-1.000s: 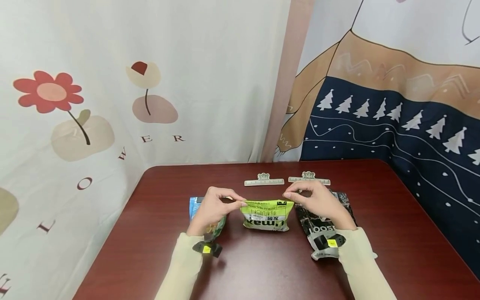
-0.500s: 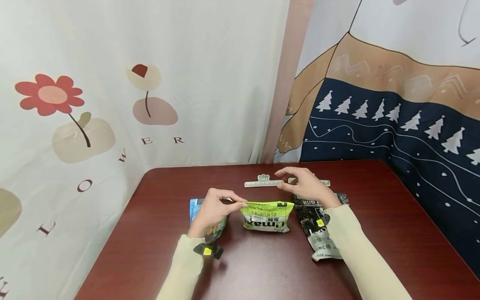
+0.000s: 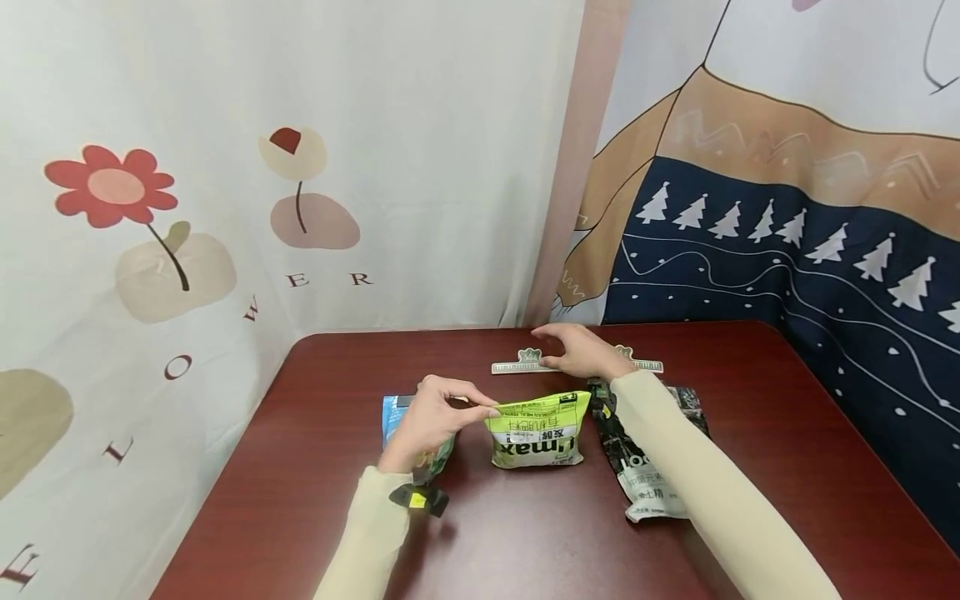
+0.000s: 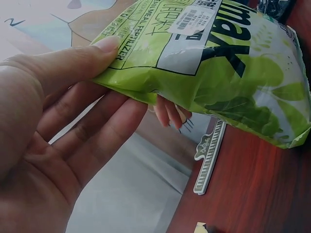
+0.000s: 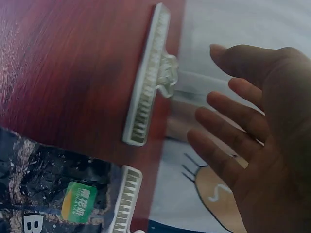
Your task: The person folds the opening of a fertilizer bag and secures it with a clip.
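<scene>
My left hand (image 3: 438, 417) pinches the top left corner of a green fertilizer bag (image 3: 536, 433), which stands upright on the table with its top edge folded flat. In the left wrist view the thumb lies on the bag's printed face (image 4: 233, 53) and the fingers are behind it. At the back of the table my right hand (image 3: 579, 352) is over the right end of a pale ruler-like bag clip (image 3: 516, 367), thumb and fingers spread and nothing between them. The right wrist view shows that clip (image 5: 148, 82) whole, just beyond the fingertips.
A second bag clip (image 3: 649, 366) lies to the right, partly behind the right wrist. A black bag (image 3: 651, 492) lies under the right forearm. Behind the left hand is a blue bag (image 3: 392, 414). Patterned curtains (image 3: 427, 167) hang behind the table's far edge.
My right hand has let go of the green bag's top right corner and moved back and left to the left clip. The left hand keeps its pinch.
</scene>
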`<state>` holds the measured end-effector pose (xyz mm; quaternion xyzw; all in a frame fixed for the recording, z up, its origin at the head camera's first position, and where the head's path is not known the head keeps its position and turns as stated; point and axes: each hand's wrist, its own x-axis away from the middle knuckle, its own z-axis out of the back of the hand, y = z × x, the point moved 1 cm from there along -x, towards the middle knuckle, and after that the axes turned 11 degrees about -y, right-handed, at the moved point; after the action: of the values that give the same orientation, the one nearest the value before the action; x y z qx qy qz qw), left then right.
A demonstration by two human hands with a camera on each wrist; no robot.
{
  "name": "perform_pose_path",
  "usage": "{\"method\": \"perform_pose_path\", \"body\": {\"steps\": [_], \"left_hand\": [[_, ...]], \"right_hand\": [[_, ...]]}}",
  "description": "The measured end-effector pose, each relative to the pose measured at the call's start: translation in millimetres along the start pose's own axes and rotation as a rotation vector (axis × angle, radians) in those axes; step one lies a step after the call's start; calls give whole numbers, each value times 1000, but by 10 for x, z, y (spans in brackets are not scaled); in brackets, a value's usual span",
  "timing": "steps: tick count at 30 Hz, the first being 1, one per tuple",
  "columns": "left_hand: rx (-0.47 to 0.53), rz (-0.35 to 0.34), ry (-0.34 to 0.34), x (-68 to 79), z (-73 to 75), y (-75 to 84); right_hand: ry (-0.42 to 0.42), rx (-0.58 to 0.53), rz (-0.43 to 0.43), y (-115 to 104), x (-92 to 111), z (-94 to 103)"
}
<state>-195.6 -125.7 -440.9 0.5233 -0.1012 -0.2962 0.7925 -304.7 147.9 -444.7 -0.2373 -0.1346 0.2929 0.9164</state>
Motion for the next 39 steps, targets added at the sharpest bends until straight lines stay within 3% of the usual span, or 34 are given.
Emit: {"method": "perform_pose_path", "body": {"steps": [16, 30, 39], "left_hand": [[46, 44, -35, 22, -11, 1], [43, 26, -30, 31, -4, 9], [53, 34, -25, 31, 5, 3]], "right_hand": [[-125, 176, -80, 178, -328, -233], [30, 134, -48, 109, -401, -283], [64, 78, -50, 59, -405, -265]]}}
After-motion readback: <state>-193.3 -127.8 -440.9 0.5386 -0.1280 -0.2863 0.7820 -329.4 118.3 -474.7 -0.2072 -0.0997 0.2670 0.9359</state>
